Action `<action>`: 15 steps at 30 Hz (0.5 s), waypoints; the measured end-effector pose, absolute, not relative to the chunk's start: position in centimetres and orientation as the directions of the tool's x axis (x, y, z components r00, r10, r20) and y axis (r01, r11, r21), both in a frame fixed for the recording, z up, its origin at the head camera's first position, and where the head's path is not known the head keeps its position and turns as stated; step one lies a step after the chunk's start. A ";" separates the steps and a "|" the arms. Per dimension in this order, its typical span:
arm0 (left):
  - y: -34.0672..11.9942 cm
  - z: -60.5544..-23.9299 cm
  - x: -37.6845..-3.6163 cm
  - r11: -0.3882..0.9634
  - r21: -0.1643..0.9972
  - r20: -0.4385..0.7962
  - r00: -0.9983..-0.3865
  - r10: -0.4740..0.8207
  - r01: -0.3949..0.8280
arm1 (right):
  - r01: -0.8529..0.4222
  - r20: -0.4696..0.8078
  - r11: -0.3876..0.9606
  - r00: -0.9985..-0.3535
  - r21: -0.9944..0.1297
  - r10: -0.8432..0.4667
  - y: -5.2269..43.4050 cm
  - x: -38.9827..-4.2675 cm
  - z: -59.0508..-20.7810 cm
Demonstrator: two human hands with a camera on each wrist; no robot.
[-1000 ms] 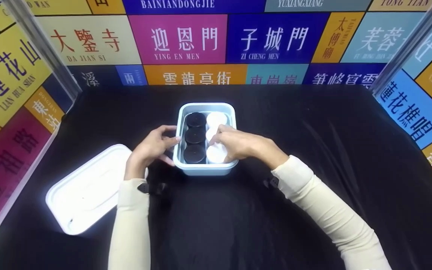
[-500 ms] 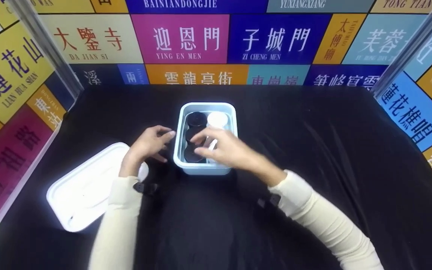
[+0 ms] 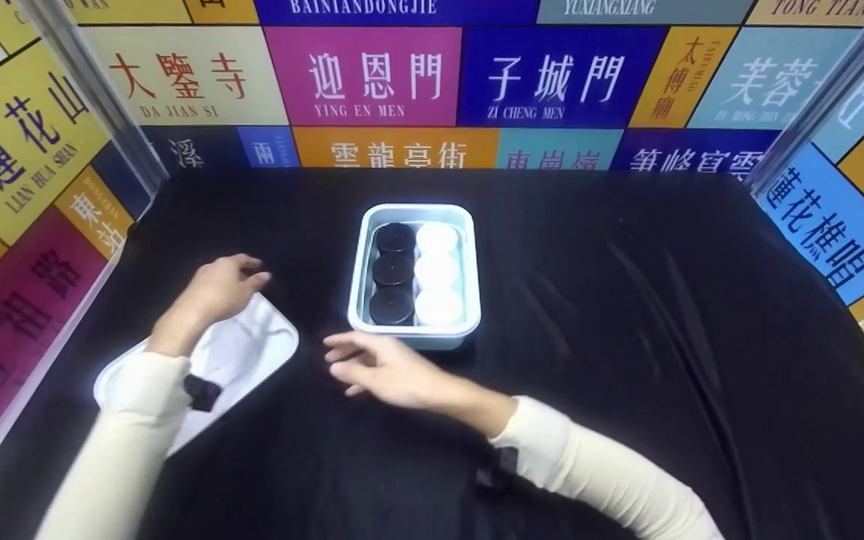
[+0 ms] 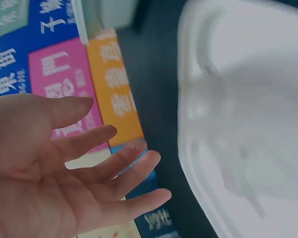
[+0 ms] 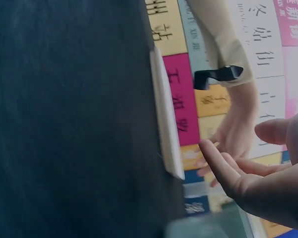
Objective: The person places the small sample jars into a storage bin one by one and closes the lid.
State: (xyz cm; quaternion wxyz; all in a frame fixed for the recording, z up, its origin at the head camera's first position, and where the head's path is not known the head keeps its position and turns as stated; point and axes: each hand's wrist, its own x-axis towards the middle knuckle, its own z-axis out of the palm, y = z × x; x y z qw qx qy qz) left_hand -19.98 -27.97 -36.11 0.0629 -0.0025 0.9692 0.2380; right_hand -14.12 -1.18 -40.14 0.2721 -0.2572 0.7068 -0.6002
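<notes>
I see left hand (image 3: 218,289) over far corner of white lid (image 3: 252,349), fingers (image 4: 124,158) apart, gripping nothing. Lid flat on counter (image 3: 627,337), long axis diagonal, left of tray (image 3: 415,339) (right hand (image 3: 379,367) farther, fingers loose).

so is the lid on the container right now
No, the white lid lies on the black cloth left of the open container, with the black and white caps inside showing.
</notes>
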 end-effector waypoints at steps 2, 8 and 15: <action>-29.2 -36.3 -19.9 0.902 0.429 -0.153 -0.988 0.017 -0.051 | 0.040 -0.115 0.126 -0.734 -0.991 -0.669 -2.1 -14.0 -40.9; -32.9 -36.1 -19.9 0.929 0.362 -0.278 -0.960 0.027 -0.079 | 0.344 -0.253 -0.023 -0.732 -0.939 -0.633 -4.5 -13.9 -42.7; -36.1 -36.8 -19.5 0.911 0.396 -0.402 -0.914 0.059 -0.115 | 0.585 -0.349 -0.176 -0.669 -0.792 -0.656 -6.7 -14.7 -43.7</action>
